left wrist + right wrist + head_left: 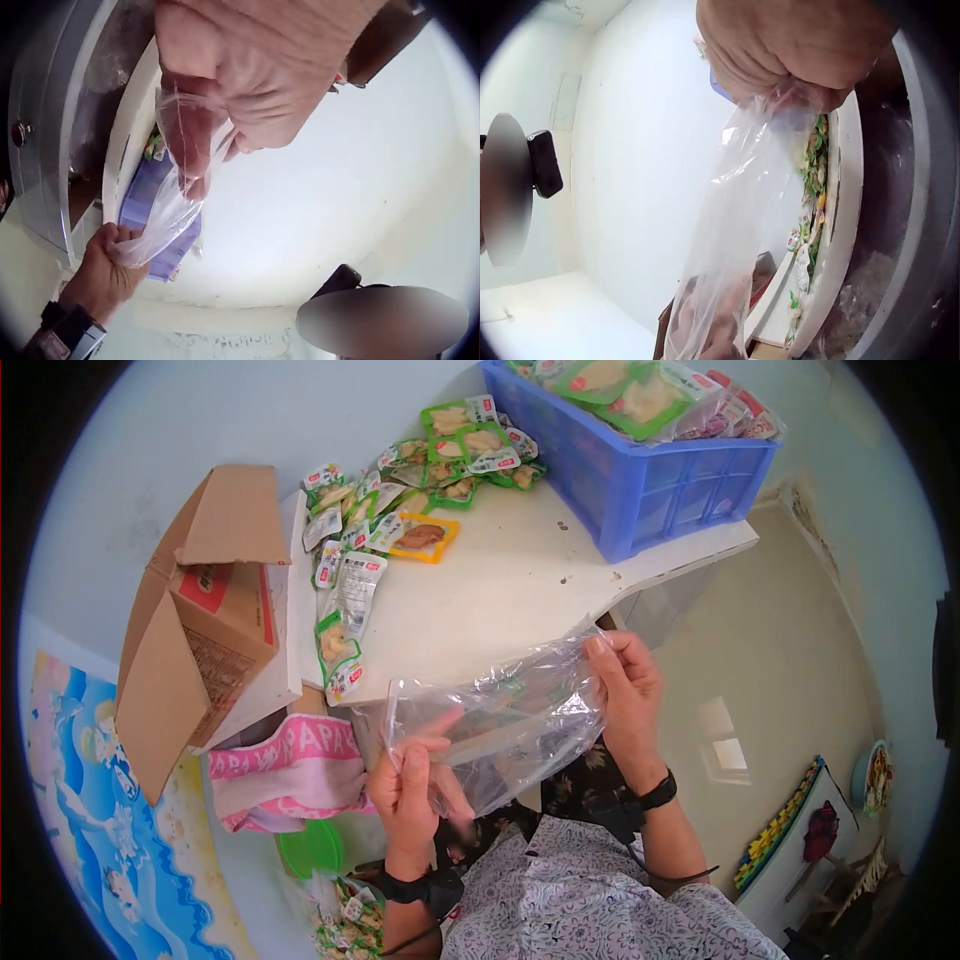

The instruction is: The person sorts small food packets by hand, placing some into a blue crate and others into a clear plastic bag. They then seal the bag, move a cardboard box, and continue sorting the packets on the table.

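A clear plastic bag [520,720] stretches between both hands in front of the body. My right hand [630,695] grips its right end, thumb and fingers bunching the film, as the right wrist view also shows. At the other end my left hand [405,790] holds the bag, with some fingers showing through the film and the thumb upright. In the left wrist view the bag film [171,217] hangs over the left fingers [191,139] and narrows toward the right hand. The film looks thin and creased, with no packets visible inside.
A white table [480,595] stands ahead, with several green snack packets [440,480] and a yellow-edged packet [420,538] along its left and back. A blue crate [650,490] of packets is at right, an open cardboard box [220,630] at left. A pink towel [290,770] hangs below.
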Tool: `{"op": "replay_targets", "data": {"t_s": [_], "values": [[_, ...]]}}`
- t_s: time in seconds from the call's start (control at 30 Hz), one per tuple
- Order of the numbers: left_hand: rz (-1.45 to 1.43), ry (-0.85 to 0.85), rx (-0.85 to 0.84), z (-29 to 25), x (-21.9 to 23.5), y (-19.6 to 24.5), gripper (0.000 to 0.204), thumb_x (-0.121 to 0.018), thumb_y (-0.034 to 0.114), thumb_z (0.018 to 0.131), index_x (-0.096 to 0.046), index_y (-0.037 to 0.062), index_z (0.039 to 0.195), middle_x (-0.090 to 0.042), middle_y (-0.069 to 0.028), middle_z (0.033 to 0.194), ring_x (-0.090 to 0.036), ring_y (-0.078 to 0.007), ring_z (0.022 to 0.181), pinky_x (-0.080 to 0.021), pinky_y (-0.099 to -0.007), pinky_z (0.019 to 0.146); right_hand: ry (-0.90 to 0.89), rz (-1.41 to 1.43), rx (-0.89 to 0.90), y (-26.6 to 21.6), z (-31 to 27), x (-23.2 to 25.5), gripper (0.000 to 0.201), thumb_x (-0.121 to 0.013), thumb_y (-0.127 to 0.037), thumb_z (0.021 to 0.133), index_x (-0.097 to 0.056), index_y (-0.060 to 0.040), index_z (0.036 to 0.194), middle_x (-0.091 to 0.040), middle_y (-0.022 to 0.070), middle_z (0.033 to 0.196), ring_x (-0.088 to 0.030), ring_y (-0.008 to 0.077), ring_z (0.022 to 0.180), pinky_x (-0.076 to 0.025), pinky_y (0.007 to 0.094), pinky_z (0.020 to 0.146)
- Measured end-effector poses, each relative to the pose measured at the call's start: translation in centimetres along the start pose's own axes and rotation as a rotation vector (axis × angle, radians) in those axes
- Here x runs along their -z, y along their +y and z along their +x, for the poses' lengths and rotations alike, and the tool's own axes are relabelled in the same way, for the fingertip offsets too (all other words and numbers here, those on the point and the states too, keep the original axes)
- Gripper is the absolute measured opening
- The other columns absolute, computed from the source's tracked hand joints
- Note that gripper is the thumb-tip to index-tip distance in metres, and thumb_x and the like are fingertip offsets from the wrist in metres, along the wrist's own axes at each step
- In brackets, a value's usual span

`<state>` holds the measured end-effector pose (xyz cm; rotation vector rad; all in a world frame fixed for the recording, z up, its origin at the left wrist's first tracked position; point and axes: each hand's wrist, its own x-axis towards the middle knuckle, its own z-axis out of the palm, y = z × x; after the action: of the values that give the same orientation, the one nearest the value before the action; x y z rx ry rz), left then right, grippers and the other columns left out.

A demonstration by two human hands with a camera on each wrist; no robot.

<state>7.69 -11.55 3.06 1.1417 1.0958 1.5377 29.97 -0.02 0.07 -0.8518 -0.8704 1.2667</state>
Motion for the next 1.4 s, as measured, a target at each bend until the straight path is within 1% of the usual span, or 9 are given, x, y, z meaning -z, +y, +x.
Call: {"op": "replay_targets", "data": {"t_s": [0.2,0.5,0.7,0.87,1.0,1.07,1.17,1.23,1.4], "values": [[-0.09,-0.02,0.131,-0.5,1.0,0.0,0.058,-0.037,0.029,0.114,-0.02,0.0103,0.166,-0.06,-0.0338,0.138,-0.064,-0.02,0.049,-0.048,-0.0255,0.041,-0.138,0.005,-0.067,-1.0,0.0,0.4,0.016,-0.067,-0.013,0.102,-0.066,-0.0041,0.116,-0.061,-0.0062,0.077,-0.048,-0.0006,0.061,-0.034,0.0177,0.051],[0.037,-0.206,0.146,-0.9,1.0,0.4,0.064,-0.027,0.047,0.114,-0.017,0.0113,0.166,-0.061,-0.0321,0.137,-0.067,-0.021,0.052,-0.05,-0.026,0.043,-0.203,-0.095,-0.122,-1.5,-0.1,0.4,0.018,-0.067,-0.012,0.101,-0.065,-0.0038,0.116,-0.065,-0.0035,0.087,-0.056,0.0019,0.073,-0.042,0.0184,0.061],[0.089,-0.054,0.19,-0.4,1.9,-0.1,0.062,-0.032,0.042,0.114,-0.03,-0.0004,0.16,-0.072,-0.0277,0.117,-0.065,-0.0194,0.051,-0.051,-0.0267,0.045,-0.169,-0.092,-0.06,-1.8,0.3,0.7,0.017,-0.066,-0.011,0.101,-0.064,-0.0028,0.116,-0.066,-0.0013,0.093,-0.058,0.0043,0.079,-0.046,0.0208,0.071],[0.365,0.267,-0.107,0.7,2.6,3.6,0.05,-0.038,0.026,0.113,-0.042,-0.0003,0.155,-0.075,-0.023,0.109,-0.059,-0.0136,0.046,-0.047,-0.0248,0.043,-0.05,-0.066,0.0,-1.7,0.9,-0.2,0.015,-0.063,-0.009,0.102,-0.064,-0.0016,0.115,-0.067,0.0018,0.093,-0.059,0.0069,0.079,-0.049,0.0227,0.073],[0.966,0.614,-0.426,2.8,0.6,9.8,0.045,-0.05,0.018,0.108,-0.052,0.0012,0.15,-0.077,-0.0134,0.112,-0.06,-0.0116,0.061,-0.05,-0.025,0.057,-0.054,-0.113,0.052,-0.5,0.2,0.4,0.014,-0.062,-0.008,0.103,-0.064,-0.0014,0.115,-0.068,0.0038,0.095,-0.06,0.0082,0.081,-0.05,0.024,0.076],[1.136,0.555,-0.496,3.8,-0.6,10.8,0.045,-0.056,0.015,0.105,-0.055,0.0017,0.148,-0.076,-0.0122,0.116,-0.061,-0.0116,0.071,-0.052,-0.0277,0.065,-0.076,-0.1,0.067,0.2,-0.4,0.1,0.013,-0.062,-0.008,0.103,-0.064,-0.0016,0.115,-0.069,0.0036,0.095,-0.061,0.0081,0.082,-0.05,0.024,0.076],[1.289,0.225,-0.255,6.5,-3.3,9.3,0.049,-0.058,0.014,0.102,-0.053,0.0016,0.149,-0.071,-0.0177,0.122,-0.067,-0.0211,0.082,-0.054,-0.0355,0.077,-0.117,-0.149,0.111,1.1,-0.9,-0.5,0.013,-0.063,-0.009,0.103,-0.065,-0.0017,0.113,-0.069,0.003,0.096,-0.062,0.008,0.081,-0.051,0.0244,0.075],[1.477,0.0,-0.333,9.1,-5.1,5.6,0.056,-0.064,0.015,0.098,-0.05,-0.002,0.149,-0.068,-0.0233,0.118,-0.069,-0.0336,0.09,-0.055,-0.0432,0.079,-0.137,-0.208,0.155,1.0,-1.0,-0.7,0.012,-0.064,-0.007,0.102,-0.066,-0.0008,0.112,-0.069,0.0033,0.095,-0.063,0.0088,0.081,-0.052,0.0253,0.074],[1.312,-0.135,-0.338,8.5,-9.9,0.9,0.064,-0.07,0.021,0.095,-0.046,-0.0078,0.146,-0.069,-0.0253,0.11,-0.069,-0.0414,0.094,-0.056,-0.047,0.078,-0.139,-0.439,0.283,1.0,-0.1,1.0,0.014,-0.066,-0.004,0.099,-0.065,0.0015,0.112,-0.068,0.0068,0.095,-0.065,0.0118,0.08,-0.052,0.027,0.072]]}}
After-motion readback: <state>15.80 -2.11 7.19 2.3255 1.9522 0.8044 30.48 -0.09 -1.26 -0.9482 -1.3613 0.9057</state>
